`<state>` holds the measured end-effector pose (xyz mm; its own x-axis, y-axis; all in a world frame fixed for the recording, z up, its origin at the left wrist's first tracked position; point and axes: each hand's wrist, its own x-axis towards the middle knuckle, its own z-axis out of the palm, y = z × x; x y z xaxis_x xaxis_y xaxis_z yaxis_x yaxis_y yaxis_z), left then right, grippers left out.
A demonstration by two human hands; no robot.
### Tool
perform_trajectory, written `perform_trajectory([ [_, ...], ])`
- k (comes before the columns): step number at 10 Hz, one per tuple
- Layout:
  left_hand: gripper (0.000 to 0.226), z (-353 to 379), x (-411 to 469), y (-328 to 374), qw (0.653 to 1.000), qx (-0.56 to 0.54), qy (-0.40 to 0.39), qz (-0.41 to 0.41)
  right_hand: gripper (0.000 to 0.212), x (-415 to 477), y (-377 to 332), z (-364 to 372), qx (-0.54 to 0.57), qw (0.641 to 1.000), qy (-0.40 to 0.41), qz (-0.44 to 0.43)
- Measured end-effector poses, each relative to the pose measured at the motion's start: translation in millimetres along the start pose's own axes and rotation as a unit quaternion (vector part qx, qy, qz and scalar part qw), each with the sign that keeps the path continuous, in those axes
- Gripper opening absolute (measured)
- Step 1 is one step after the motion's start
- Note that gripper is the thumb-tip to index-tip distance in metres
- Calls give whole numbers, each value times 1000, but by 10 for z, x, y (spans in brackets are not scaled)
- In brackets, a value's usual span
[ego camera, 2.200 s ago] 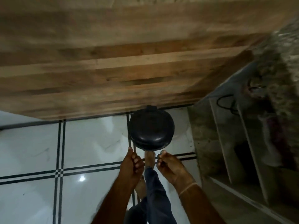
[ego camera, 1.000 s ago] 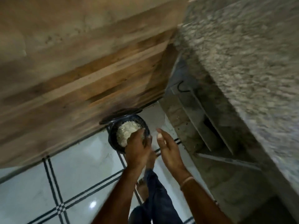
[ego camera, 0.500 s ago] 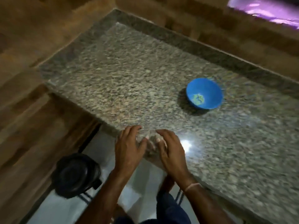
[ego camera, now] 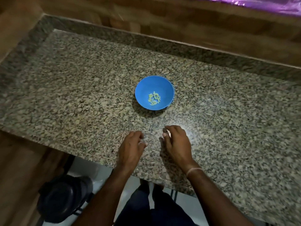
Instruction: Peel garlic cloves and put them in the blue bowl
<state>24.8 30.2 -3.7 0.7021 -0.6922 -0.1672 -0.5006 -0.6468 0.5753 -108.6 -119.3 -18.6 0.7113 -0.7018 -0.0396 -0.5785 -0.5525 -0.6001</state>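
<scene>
A blue bowl [ego camera: 154,88] stands on the speckled granite counter [ego camera: 81,88], with several pale peeled garlic cloves [ego camera: 154,100] at its bottom. My left hand [ego camera: 132,150] and my right hand [ego camera: 176,143] hover side by side over the counter's near part, below the bowl. Both have loosely curled fingers and I see nothing held in either. No unpeeled garlic shows on the counter.
A black bin [ego camera: 62,194] with its lid down stands on the white floor at the lower left, beside a wooden cabinet [ego camera: 19,168]. A wooden wall [ego camera: 179,18] backs the counter. The counter's front edge runs diagonally under my forearms.
My view has swung up from the open bin with white peels to the counter. The bin's lid is down now. Both hands moved from the counter edge inward, toward the bowl.
</scene>
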Motion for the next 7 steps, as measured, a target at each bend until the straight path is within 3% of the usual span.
perform_trajectory([
  [3,8,18,225,73,996,52,-28,59,34,214,-85,13,-103,995,-14,13],
  [5,13,-335,768,547,991,1,108,80,28,371,-118,-26,-85,995,-23,43],
  [7,14,-417,1426,801,994,54,83,55,27,470,-75,-39,-27,998,-2,58],
])
